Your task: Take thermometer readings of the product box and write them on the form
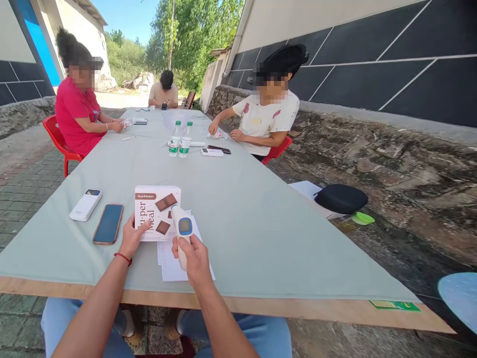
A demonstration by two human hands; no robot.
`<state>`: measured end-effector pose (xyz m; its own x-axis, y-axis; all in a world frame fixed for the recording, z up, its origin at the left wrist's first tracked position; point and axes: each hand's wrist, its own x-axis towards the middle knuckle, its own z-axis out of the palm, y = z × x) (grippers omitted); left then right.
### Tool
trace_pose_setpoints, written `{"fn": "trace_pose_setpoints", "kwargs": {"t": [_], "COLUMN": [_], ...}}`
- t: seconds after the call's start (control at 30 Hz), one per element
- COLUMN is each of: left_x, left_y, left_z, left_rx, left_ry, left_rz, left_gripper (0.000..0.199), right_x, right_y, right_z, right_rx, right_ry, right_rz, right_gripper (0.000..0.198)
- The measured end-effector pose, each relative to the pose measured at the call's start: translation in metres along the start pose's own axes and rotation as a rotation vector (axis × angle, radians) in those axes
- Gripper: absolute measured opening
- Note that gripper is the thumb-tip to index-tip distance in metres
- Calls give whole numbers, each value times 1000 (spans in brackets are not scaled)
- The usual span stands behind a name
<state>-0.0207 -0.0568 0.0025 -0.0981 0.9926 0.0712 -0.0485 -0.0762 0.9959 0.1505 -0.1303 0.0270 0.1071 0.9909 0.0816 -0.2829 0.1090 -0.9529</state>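
My left hand point(132, 235) grips the lower left edge of a white box point(158, 194) printed with brown chocolate pieces and "NutriMotion". Wrapped in my right hand point(194, 256) is a white handheld infrared thermometer point(182, 256) with a blue-framed display. Its head points toward the right side of the box and overlaps it in view, so I cannot tell whether they touch. Sheets of printed paper point(175, 271) lie under both. Left of the box, a smartphone point(108, 224) and a white power bank point(85, 205) rest on the cloth.
Two green-capped water bottles point(185, 141) stand mid-table on the grey tablecloth point(253, 219). Beyond them are another white power bank point(212, 152) and a dark phone point(219, 148). One person point(80, 109) sits at left, another point(268, 119) at right, a third point(163, 94) at the far end.
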Motion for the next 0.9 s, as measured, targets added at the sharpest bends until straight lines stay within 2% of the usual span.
{"fn": "trace_pose_setpoints", "kwargs": {"t": [0.13,0.3,0.53,0.9], "left_x": [-1,0,0,-1], "left_y": [-5,-12,-11,-7], "left_z": [-1,-4,-3,-3], "left_rx": [78,152,155,132], "left_ry": [-46,-53,-51,-85], "left_rz": [59,60,51,63], "left_gripper": [55,53,54,54], "right_x": [7,14,17,17], "right_y": [3,8,13,10], "right_z": [15,25,25,23], "right_rx": [41,13,-18,-14], "right_ry": [31,84,100,91], "right_rz": [83,98,142,136], "right_gripper": [30,31,30,27]}}
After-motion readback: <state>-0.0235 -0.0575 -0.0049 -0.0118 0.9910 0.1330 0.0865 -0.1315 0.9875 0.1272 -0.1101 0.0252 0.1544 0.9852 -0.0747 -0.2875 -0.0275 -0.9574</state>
